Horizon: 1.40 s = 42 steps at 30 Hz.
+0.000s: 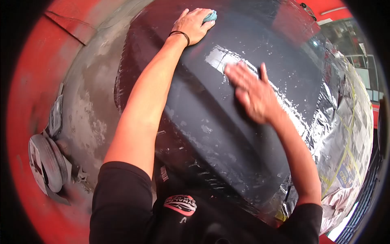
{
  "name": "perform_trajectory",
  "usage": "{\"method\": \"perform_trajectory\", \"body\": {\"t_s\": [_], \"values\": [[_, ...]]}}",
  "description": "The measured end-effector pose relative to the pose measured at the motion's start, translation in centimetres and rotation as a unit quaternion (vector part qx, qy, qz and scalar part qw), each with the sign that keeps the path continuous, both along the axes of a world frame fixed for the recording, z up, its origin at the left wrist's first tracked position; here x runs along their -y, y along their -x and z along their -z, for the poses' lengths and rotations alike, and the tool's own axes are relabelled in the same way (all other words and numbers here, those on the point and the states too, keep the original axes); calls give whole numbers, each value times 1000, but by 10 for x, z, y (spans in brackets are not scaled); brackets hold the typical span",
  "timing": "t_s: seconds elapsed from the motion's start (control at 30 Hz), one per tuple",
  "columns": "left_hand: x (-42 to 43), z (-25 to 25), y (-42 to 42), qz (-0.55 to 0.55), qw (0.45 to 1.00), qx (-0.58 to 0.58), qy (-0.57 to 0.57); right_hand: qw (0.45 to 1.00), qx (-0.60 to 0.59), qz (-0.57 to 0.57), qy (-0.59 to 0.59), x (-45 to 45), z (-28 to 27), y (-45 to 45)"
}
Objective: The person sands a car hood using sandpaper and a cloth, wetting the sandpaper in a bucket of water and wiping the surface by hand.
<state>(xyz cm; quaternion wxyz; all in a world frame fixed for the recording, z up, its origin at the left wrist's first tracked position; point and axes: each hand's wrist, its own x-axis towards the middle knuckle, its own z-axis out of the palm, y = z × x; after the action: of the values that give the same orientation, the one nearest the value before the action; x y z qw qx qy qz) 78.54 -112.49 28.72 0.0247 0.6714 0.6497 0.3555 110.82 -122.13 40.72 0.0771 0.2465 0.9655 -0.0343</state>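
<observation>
A dark, wet car panel fills the middle of the view, with a bright reflection and water drops on it. At its upper part my left hand grips a light blue cloth or sponge, pressed against the surface; a dark band circles the wrist. My right hand, slightly blurred by motion, is spread over the right half of the panel beside the reflection. It holds nothing that I can see. Whether its palm touches the surface is unclear.
Masking paper and shiny film with yellow tape cover the right side. On the left are a grey, patchy body section, a red surface and a round pale object. A window shows at the upper right.
</observation>
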Motion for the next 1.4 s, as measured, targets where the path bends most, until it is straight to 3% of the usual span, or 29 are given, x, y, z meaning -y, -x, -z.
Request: {"method": "perform_trajectory", "body": {"t_s": [0.1,0.3,0.37,0.4,0.5,0.73,0.83,0.9,0.97,1.03,1.1,1.17,1.23,1.33,1.4], "values": [[17,-15,1,-141,988,-26,62,998,-49,-8,-26,-25,11,23],[26,-24,19,-62,997,0,48,985,108,-80,107,52,-29,-61],[20,-8,15,-91,996,-15,8,987,72,-94,107,38,-25,-34],[27,-22,15,-77,996,-6,39,988,53,-101,107,29,-19,-11],[31,-17,18,-67,998,-4,-2,989,-28,-146,22,-9,20,67],[32,-19,17,-90,996,-16,0,991,49,-104,68,32,-6,3],[32,-30,14,-80,996,-6,44,994,-30,-96,44,7,14,51],[37,-27,15,-75,997,-5,18,993,-67,-86,-36,-8,37,82],[14,11,22,-105,993,-42,12,993,-86,-80,-28,2,40,74],[17,5,22,-110,992,-51,36,994,-61,-84,35,16,26,51],[20,1,21,-102,993,-46,40,998,-15,-63,20,-9,16,47],[19,3,22,-100,993,-56,32,998,-28,-12,-57,-78,29,53],[19,2,25,-91,994,-46,25,995,-60,67,-53,-119,32,71],[21,4,23,-92,995,-39,24,984,-108,105,-97,-85,42,78],[19,6,23,-93,995,-36,20,995,-76,50,-46,-22,29,62]]}}
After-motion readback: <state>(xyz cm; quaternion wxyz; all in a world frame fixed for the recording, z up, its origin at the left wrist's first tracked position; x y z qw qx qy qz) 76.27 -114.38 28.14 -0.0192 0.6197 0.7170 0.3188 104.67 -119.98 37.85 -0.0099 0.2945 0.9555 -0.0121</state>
